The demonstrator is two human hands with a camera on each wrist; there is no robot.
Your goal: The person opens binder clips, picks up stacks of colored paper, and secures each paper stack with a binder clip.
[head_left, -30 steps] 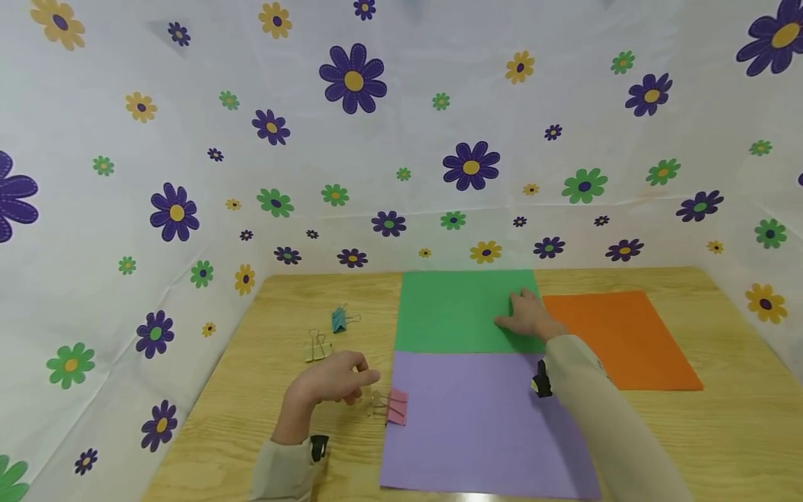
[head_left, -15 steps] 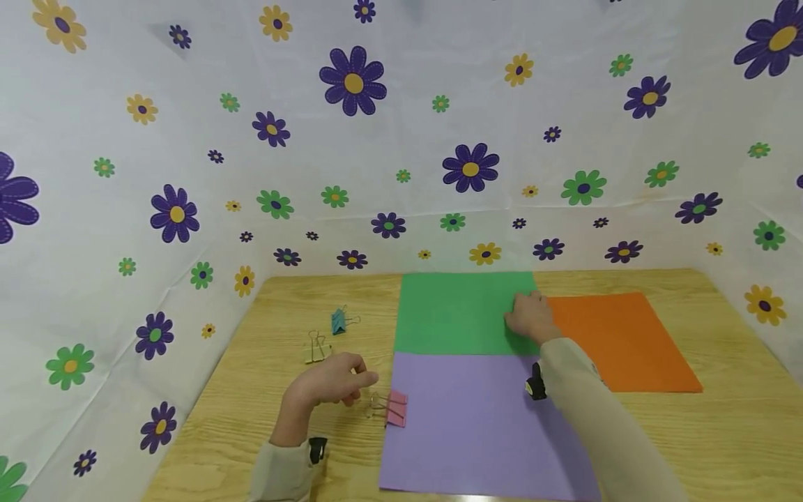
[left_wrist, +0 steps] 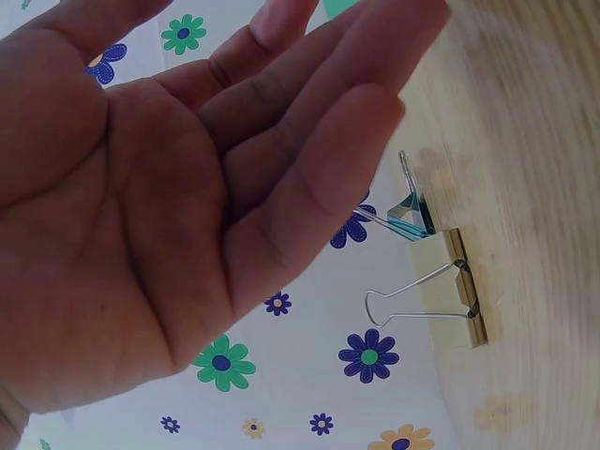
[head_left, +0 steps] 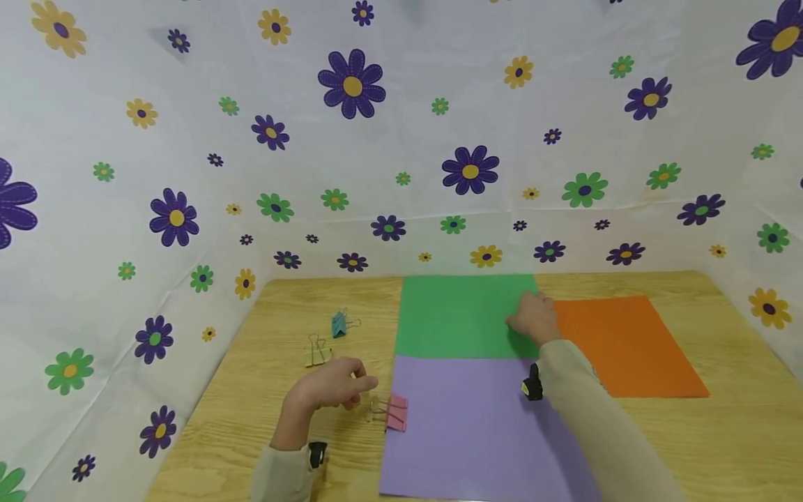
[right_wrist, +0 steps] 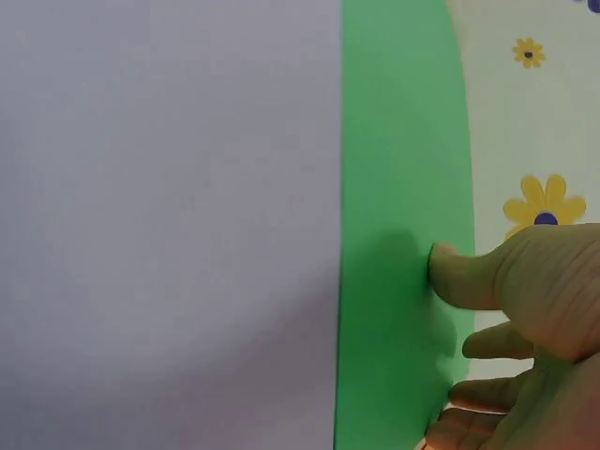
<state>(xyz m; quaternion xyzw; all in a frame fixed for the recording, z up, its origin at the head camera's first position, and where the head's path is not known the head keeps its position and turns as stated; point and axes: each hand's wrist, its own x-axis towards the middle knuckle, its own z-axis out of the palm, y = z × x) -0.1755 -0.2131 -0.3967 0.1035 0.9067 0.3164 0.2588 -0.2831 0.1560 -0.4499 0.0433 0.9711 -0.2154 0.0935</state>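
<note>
My left hand [head_left: 335,385] hovers over the table left of the purple sheet [head_left: 483,432], its fingers loosely bent and holding nothing. Near its fingertips, a pink binder clip [head_left: 396,413] sits on the sheet's left edge. A pale yellow binder clip [left_wrist: 445,291] and a teal binder clip [head_left: 339,325] lie beyond this hand. My right hand [head_left: 536,317] is at the right edge of the green sheet [head_left: 458,314]. In the right wrist view the thumb touches the green surface and the fingers reach the edge, with a gap between them.
An orange sheet [head_left: 633,348] lies flat on the wooden table [head_left: 740,432], just right of the right hand. The purple sheet's far edge meets the green one. White flower-printed cloth [head_left: 401,139] stands behind and at both sides.
The right thumb has drawn in toward the fingers, and the hand has shifted slightly right and down onto the green sheet's edge. The left hand and the clips have hardly moved.
</note>
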